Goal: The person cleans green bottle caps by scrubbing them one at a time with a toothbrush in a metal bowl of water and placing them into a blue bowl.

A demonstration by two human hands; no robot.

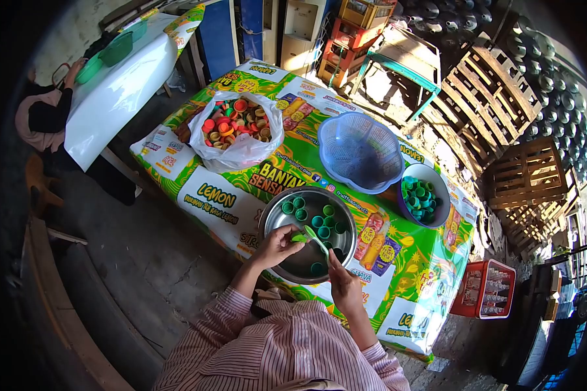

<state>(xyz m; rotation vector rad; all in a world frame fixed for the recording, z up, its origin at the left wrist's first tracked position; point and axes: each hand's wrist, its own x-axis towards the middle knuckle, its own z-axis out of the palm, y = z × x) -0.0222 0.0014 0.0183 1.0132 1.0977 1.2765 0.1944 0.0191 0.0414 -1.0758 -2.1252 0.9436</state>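
Currently | piece (299,238): bright green | left grip (280,247): pinching it | right grip (343,280): clasping pale tool (318,242)

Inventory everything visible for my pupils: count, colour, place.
Table: one, multicoloured cover, centre
Basin: one, silver, table's near edge
Bowl: one, purplish, table's right
Caps: many, green, basin and bowl
Bag: one, white, table's left
Bag caps: many, mixed, inside
Basket: one, blue, table's far side
Held tool: one, pale green, over basin
Held piece: one, green, over basin
Second table: one, white, upper left
Tubs: several, green, there
Second person: one, dark sleeve, nearby
Crates: several, red-yellow, top
Pallets: several, brown, right
Low crate: one, red, right
Left hand, right hand: two, bare, at basin
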